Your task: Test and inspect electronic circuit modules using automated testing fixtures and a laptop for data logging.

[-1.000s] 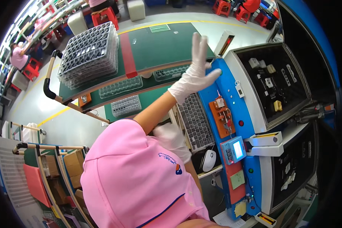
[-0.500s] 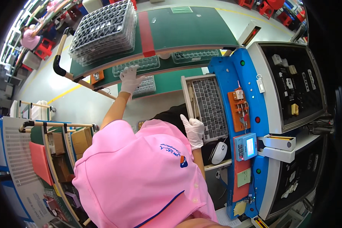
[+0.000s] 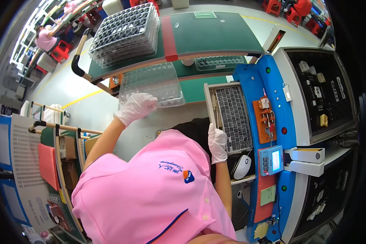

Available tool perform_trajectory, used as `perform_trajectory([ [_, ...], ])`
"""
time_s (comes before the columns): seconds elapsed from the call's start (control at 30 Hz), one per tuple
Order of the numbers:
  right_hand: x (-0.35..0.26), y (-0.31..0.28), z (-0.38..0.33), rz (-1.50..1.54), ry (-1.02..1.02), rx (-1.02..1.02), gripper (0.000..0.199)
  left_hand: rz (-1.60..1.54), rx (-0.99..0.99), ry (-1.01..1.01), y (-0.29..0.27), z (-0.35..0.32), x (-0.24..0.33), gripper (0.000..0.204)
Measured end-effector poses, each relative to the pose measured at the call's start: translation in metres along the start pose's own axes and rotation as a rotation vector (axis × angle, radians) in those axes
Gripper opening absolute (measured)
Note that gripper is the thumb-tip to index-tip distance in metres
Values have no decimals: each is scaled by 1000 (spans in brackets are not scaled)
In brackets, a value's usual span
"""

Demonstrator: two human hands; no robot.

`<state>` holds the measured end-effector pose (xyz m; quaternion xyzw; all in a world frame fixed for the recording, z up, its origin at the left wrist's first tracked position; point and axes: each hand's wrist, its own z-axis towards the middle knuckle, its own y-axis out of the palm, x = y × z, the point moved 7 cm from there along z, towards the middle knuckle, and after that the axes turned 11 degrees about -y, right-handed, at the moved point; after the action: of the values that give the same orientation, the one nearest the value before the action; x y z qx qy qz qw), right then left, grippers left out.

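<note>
My left hand (image 3: pixel 136 107) has come off the lower shelf with a clear tray (image 3: pixel 152 84) in it. Half a second ago it was only reaching in under the green bench top; now the gloved fingers are closed over the tray's near left corner and the tray is out in the open, tilted, in front of the shelf edge and above the grey floor. So the pick is made: the tray has left its slot and hangs from that one corner grip, with nothing under it.

My right hand (image 3: pixel 217 142) has dropped too. A second ago it was stretched up against the blue frame (image 3: pixel 248 81); now it rests low, fingers curled loosely, at the bottom left corner of the keyboard (image 3: pixel 234 118), touching or nearly touching its edge. It holds nothing. The mouse (image 3: pixel 242 166) lies just below it, untouched.

The stack of dark trays (image 3: pixel 126 32) sits where it was, on the green top (image 3: pixel 207 34) at the far left, well apart from the clear one.

A one-corner grip on a thin, wide tray looks weak to me; it could flex or swing. I can't tell whether its pockets hold any parts. My free right hand is near enough to take the other side.
</note>
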<state>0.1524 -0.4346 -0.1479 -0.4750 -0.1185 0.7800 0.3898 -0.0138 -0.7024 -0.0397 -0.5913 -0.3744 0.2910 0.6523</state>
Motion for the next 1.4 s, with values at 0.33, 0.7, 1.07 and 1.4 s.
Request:
perform_trajectory([
  [0.33, 28, 7, -20, 295, 296, -16, 57, 187, 478, 668, -199, -11, 180, 6],
  [0.7, 16, -3, -14, 237, 275, -27, 59, 157, 385, 291, -82, 238, 145, 35],
  [1.07, 18, 6, -20, 183, 248, -15, 55, -140, 518, 206, -26, 271, 167, 63],
  [1.4, 14, 19, -37, -70, 54, -55, 26, 44, -27, 16, -4, 272, 182, 68],
])
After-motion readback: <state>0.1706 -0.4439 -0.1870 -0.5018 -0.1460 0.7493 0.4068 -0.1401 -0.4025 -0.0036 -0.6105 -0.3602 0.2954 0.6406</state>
